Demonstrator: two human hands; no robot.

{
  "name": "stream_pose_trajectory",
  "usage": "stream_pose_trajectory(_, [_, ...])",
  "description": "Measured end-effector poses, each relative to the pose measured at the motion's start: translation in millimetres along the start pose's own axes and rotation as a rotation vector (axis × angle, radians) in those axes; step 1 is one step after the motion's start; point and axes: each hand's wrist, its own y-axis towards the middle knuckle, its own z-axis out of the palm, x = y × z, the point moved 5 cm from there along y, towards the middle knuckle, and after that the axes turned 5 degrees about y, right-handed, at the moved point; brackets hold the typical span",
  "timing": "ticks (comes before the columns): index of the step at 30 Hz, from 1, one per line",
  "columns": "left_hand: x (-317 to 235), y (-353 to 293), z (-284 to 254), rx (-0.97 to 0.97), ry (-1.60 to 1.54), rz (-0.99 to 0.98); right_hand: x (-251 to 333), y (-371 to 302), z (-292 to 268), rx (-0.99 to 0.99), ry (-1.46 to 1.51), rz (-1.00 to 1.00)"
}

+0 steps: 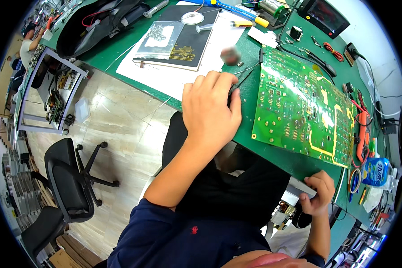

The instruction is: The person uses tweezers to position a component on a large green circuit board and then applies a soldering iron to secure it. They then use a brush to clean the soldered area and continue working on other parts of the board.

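Note:
My left hand (210, 105) is closed near the table's front edge, its thumb and forefinger around dark tweezers (243, 78). Their thin prongs point up and right, toward the left edge of a large green circuit board (295, 105). The board lies with rows of solder points showing and yellow-bordered tracks along its right and lower sides. Just beyond the tweezers is a blurred reddish-brown round thing (231, 56) whose kind I cannot make out. My right hand (318, 192) is curled shut at the table edge below the board's lower right corner, with nothing visible in it.
A dark notebook (187, 53) bears a clear bag (158, 40) of small parts. Beyond it are a syringe (223, 27) and a solder spool (272, 8). A small monitor (324, 18) stands far right; a red multimeter (363, 134) and blue packet (375, 172) are beside the board.

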Motion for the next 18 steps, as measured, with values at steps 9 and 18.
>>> stream_pose_trajectory(9, [4,-2,-11,-0.029,-0.131,0.055,13,-11,1,-0.321,-0.035,0.118])
stream_pose_trajectory(18, [6,-2,-4,0.011,-0.076,0.015,66,87,-29,-0.171,-0.279,-0.213])
